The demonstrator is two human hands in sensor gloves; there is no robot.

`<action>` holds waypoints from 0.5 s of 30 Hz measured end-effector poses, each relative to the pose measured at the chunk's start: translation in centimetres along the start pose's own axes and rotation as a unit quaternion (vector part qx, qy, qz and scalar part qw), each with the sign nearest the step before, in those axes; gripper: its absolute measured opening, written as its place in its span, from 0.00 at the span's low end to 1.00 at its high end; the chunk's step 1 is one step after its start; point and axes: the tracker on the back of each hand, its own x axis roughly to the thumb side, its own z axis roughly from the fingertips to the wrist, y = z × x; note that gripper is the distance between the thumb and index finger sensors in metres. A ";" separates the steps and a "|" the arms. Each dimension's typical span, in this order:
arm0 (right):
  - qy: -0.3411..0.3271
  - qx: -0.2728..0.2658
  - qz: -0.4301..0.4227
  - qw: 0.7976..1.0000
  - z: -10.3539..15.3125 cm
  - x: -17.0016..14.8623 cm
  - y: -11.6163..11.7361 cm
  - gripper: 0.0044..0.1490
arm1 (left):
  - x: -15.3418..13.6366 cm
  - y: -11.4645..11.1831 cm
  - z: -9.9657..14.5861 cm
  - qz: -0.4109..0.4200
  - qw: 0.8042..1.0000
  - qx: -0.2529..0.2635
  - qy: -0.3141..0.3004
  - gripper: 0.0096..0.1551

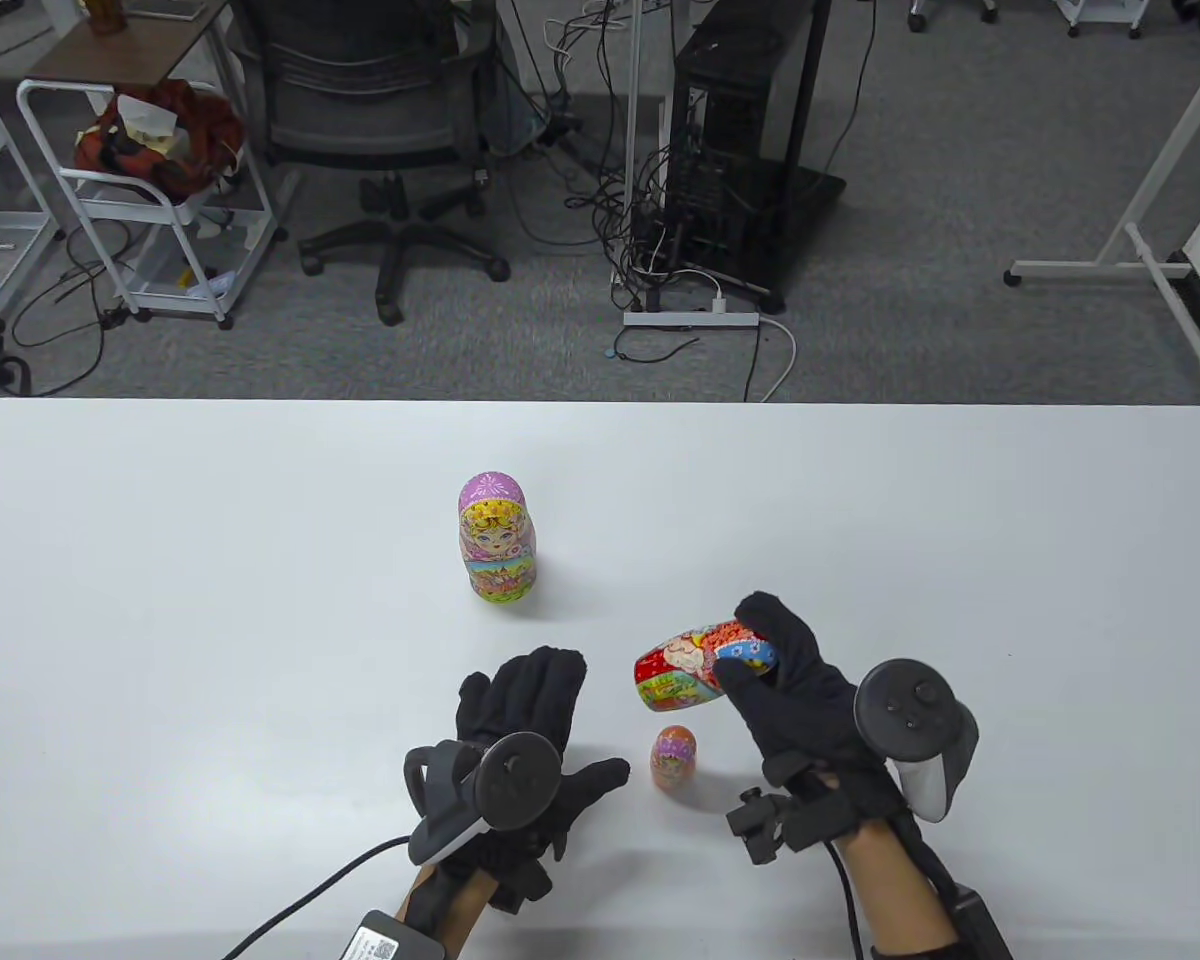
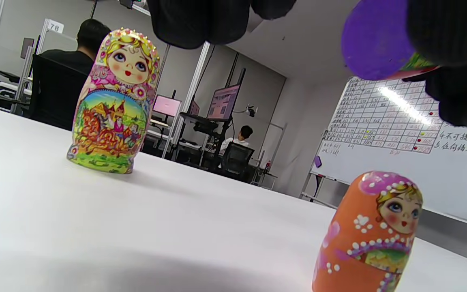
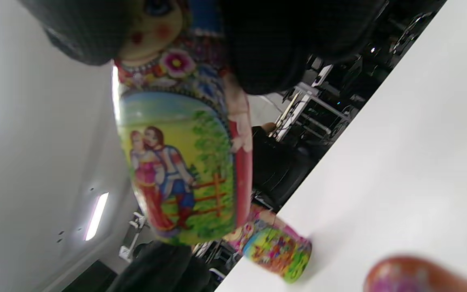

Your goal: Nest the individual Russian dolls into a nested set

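three dolls. pink doll (image 1: 498, 538): upright, at 12 o'clock from my left hand (image 1: 530, 735), well apart. left hand: fingers spread, holding nothing, flat over the table (image 1: 160, 600). small orange doll (image 1: 673, 757): upright, at 3 o'clock just beside my left thumb, the nearer hand. red doll (image 1: 702, 664): gripped in my right hand (image 1: 795, 690), off the table, long axis near level, base pointing to 9 o'clock, directly above the orange one.

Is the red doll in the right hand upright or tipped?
Tipped: the red doll lies nearly sideways in the right hand, lifted off the table.
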 end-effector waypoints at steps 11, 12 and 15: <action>-0.072 0.067 0.046 0.994 1.7 0.7 4.3 0.39 | 0.6 -0.2 0.1 0.007 1.000 -0.012 -0.018 0.68; -0.074 0.068 0.048 0.994 1.7 0.7 4.4 0.39 | 0.6 -0.2 0.1 0.010 1.000 -0.014 -0.017 0.67; -0.089 0.051 0.056 0.993 1.9 0.9 4.5 0.40 | 0.3 -0.1 0.0 0.032 0.999 -0.001 -0.012 0.58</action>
